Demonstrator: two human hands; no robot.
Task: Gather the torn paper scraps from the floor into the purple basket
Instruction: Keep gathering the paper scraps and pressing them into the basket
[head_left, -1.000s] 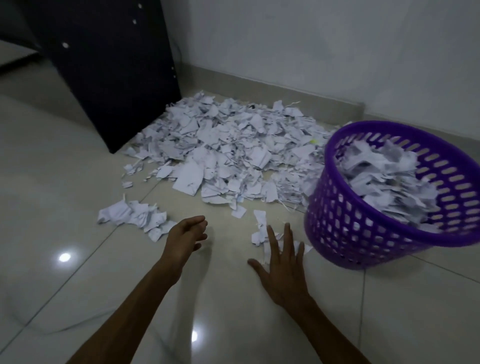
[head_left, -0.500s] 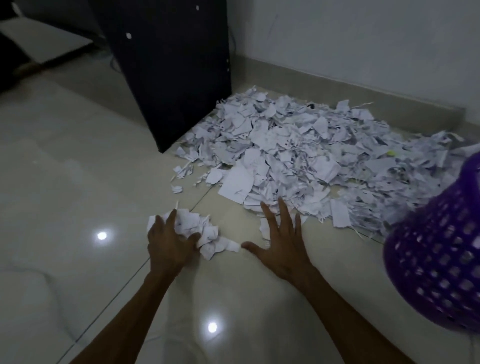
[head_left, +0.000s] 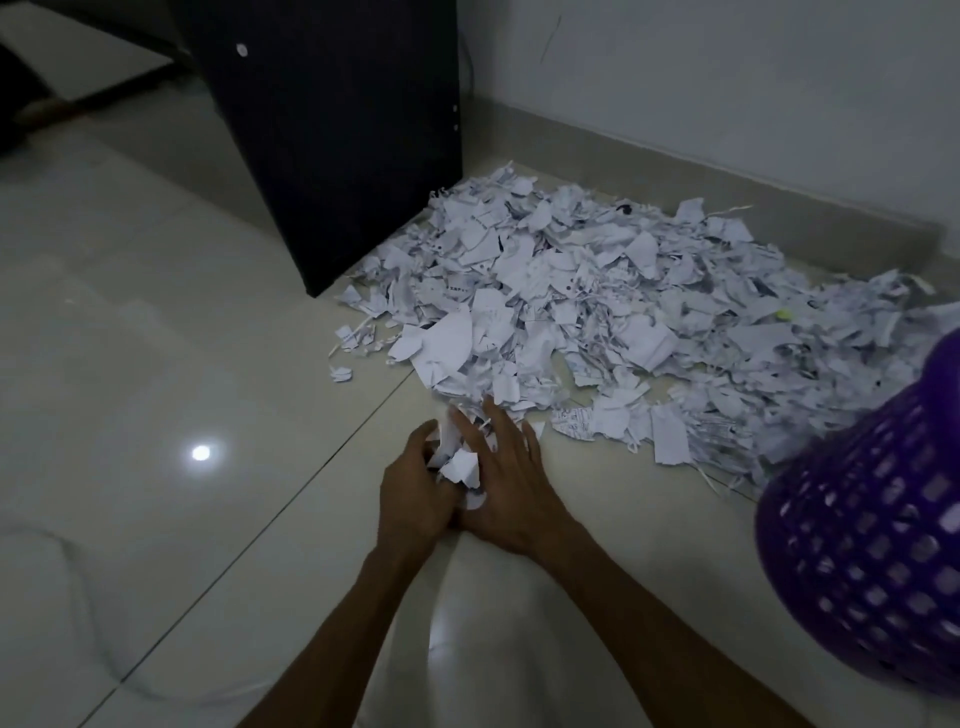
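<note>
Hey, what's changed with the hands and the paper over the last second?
The left hand reached the small clump of scraps and swept it rightward; the right hand closed in, so both now cup it between them. The big pile by the dark panel and the purple basket stayed put.

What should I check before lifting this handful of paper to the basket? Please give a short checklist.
1. Left hand curled around the scraps: ok.
2. Right hand pressing the scraps from the other side: ok.
3. Whole handful enclosed: not ok, pieces stick out on top.
4. Basket close on the right: ok.
5. Basket opening free: cannot tell, the rim is out of view.
6. Big pile left on the floor: not ok, much remains.
</note>
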